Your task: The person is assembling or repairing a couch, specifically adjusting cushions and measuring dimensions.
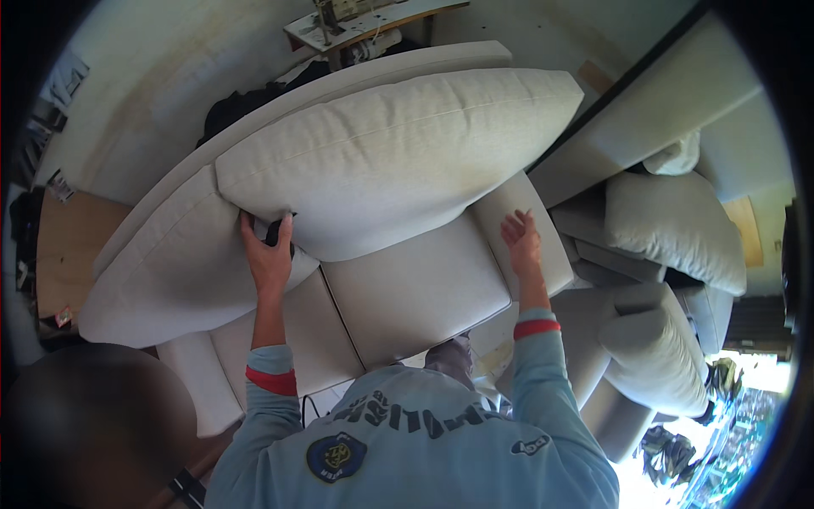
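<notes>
A light grey sofa fills the middle, with a large right back cushion [398, 144] and a left back cushion [170, 263] side by side. My left hand [270, 263] is at the seam where the two cushions meet. A small black object [273, 232] shows between its thumb and fingers; its kind is not clear. My right hand [523, 242] is raised beside the right armrest [532, 233], its fingers apart and nothing in it. Under the cushions are the right seat cushion [415, 284] and the left seat cushion [288, 331].
Another person's head [102, 424] is close at my lower left. A grey armchair [627, 339] and a stack of upholstered pieces with a loose cushion [674, 225] stand to the right. Behind the sofa is a sewing machine table [373, 25]; a wooden board [76, 246] is at the left.
</notes>
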`<action>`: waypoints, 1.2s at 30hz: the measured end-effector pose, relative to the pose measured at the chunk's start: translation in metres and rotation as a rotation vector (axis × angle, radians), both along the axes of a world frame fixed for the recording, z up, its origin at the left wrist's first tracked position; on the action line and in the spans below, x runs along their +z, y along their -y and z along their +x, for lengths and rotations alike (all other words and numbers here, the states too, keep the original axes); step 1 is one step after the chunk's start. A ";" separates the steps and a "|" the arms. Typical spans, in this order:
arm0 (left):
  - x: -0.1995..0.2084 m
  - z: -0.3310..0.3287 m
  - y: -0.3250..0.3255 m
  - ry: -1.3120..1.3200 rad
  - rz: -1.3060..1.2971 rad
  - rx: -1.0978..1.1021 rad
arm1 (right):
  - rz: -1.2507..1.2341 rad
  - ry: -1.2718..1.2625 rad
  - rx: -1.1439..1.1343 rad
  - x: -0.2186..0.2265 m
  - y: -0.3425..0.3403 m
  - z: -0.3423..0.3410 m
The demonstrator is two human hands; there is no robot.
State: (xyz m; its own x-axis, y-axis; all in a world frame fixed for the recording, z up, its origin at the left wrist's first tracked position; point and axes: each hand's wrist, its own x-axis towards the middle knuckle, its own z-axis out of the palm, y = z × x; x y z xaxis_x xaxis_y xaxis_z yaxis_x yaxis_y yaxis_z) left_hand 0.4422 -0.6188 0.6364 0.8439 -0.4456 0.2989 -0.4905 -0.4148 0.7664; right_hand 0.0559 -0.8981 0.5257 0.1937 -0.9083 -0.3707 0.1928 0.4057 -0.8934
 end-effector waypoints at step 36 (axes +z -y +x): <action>0.031 -0.001 -0.064 0.249 0.065 0.686 | -1.940 -0.553 0.530 0.104 -0.076 0.214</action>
State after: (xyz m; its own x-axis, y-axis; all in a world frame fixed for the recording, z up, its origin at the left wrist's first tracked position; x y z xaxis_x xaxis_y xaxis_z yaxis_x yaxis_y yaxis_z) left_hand 0.4409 -0.5545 0.6677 0.8498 0.1358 0.5094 -0.2604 -0.7321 0.6295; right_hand 0.2700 -0.8225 0.6293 0.7352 -0.0139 0.6777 0.0241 -0.9986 -0.0467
